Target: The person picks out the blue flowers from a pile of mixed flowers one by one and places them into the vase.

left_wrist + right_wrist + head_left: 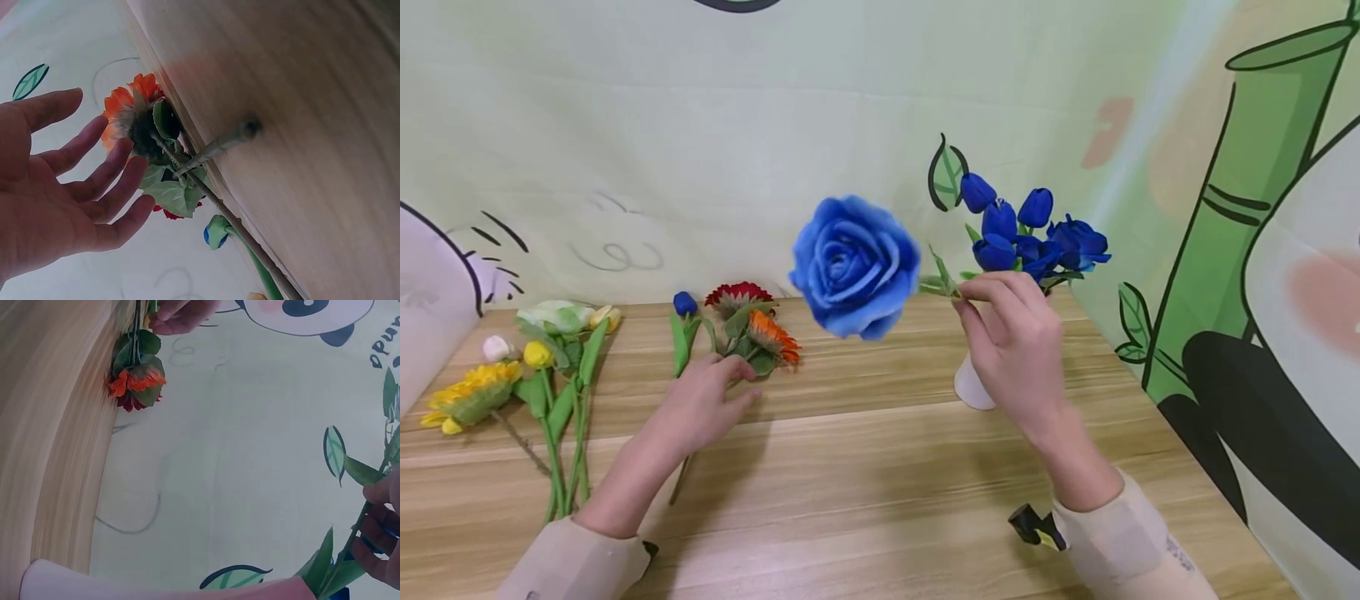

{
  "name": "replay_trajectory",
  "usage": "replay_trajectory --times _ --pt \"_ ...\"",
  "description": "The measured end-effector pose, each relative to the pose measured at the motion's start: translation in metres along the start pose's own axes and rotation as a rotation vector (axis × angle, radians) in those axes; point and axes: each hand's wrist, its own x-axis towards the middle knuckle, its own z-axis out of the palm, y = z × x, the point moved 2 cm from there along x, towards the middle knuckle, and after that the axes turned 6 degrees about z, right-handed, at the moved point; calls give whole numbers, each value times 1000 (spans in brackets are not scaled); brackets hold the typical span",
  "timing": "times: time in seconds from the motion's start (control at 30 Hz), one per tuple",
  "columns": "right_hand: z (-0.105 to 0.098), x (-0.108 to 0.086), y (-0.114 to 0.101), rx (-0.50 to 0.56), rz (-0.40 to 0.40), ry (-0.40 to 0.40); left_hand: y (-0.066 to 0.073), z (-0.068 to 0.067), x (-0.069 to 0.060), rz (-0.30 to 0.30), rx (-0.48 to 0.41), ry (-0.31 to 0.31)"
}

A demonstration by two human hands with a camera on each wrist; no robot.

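Observation:
My right hand pinches the leafy stem of a large light-blue rose, whose bloom sticks out to the left. Below that hand stands a pale vase with several dark-blue tulips and a darker blue rose in it. In the right wrist view the stem slants down to the rim of the vase. My left hand, fingers spread and relaxed, hovers beside an orange gerbera-like flower and a red one on the table.
A single blue tulip lies behind the left hand. Further left are a sunflower, a yellow tulip and white blooms. A printed cloth hangs behind the wooden table.

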Motion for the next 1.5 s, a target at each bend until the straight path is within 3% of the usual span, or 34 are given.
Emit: replay_trajectory --times 0.33,0.53,0.87,1.2,1.5 --pt "-7 5 14 44 62 73 0 1 -1 -13 5 -20" --pt "-10 5 21 0 114 110 0 1 -1 -14 6 -27" --pt "-15 2 37 -128 177 37 2 1 1 -16 8 -43" --pt "-16 2 45 -164 183 -28 3 0 1 -16 -2 -44" --pt "-17 1 46 -204 195 -24 2 0 0 -14 -2 -49"
